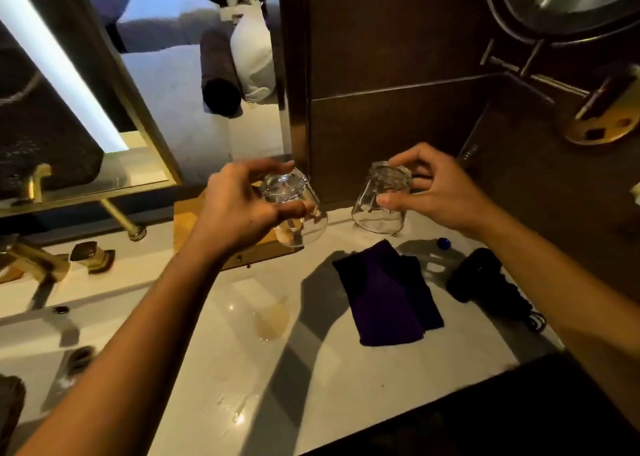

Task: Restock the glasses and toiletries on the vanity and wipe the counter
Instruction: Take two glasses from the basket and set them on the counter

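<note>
Each hand holds a clear drinking glass upside down, base up. My left hand (239,206) grips the left glass (298,220) above a wooden tray (188,221) at the back of the white counter (242,351). My right hand (436,192) grips the right glass (375,209), whose rim is at or just above the counter near the dark wall. A folded dark purple cloth (388,292) lies on the counter in front of the right glass. A wet patch and droplets (270,320) show on the counter.
A brass faucet and handle (90,256) stand at the left beside the sink (41,358). A black hair dryer with cord (485,282) lies at the right, a small blue cap (444,243) behind it. The mirror (138,91) and a round wall mirror (571,1) are behind.
</note>
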### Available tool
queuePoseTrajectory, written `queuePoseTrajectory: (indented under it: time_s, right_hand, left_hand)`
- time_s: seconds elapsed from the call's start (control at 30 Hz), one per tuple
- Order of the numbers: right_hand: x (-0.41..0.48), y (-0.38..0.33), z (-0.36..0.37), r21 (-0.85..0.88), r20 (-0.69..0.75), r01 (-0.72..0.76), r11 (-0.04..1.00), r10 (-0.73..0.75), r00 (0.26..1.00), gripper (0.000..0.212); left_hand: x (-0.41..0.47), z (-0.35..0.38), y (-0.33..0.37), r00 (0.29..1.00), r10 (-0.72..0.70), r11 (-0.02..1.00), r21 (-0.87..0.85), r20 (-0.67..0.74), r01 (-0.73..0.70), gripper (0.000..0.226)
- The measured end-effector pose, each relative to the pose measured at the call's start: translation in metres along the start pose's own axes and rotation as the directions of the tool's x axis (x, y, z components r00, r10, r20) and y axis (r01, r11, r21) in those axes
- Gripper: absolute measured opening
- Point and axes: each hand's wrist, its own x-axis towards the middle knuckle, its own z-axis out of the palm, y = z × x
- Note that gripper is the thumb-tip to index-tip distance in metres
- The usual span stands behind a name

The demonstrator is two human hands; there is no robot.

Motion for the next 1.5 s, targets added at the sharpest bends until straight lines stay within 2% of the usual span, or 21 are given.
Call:
queuePoseTrajectory:
  time_s: [0.3,0.43,0.63,0.8,1.0,1.23,1.5]
  right_hand:
    - [0.005,0.068,-0.033,0.043,-0.096,-0.093,0.995,0.097,0.991,0.059]
    - [0.011,0.094,-0.038,0.086,-0.139,-0.140,0.986,0.151,0.979,0.060]
    - [0.032,0.138,-0.036,0.061,-0.146,-0.203,0.977,0.210,0.967,0.084]
    - [0.053,0.174,-0.028,-0.020,-0.187,-0.236,0.971,0.228,0.955,0.072]
    - [0.078,0.206,-0.015,-0.191,-0.224,-0.238,0.952,0.194,0.955,0.067]
    - [0.104,0.247,-0.002,-0.212,-0.240,-0.314,0.926,0.262,0.935,0.075]
    - [0.110,0.264,0.006,-0.214,-0.207,-0.314,0.925,0.271,0.940,0.070]
  left_hand:
    - [0.030,0.076,-0.001,0.991,-0.041,0.995,-0.081,0.125,0.052,0.070]
    - [0.044,0.102,-0.013,0.990,-0.021,1.000,-0.002,0.136,0.022,0.083]
    - [0.068,0.144,-0.036,0.984,-0.099,0.994,0.066,0.151,0.090,0.083]
    - [0.088,0.179,-0.058,0.980,-0.138,0.987,0.101,0.146,0.124,0.075]
    - [0.112,0.226,-0.079,0.973,-0.209,0.976,0.090,0.100,0.200,0.085]
    - [0.128,0.285,-0.095,0.972,-0.210,0.972,0.130,0.102,0.196,0.067]
    - [0.138,0.308,-0.103,0.969,-0.229,0.964,0.164,0.097,0.211,0.065]
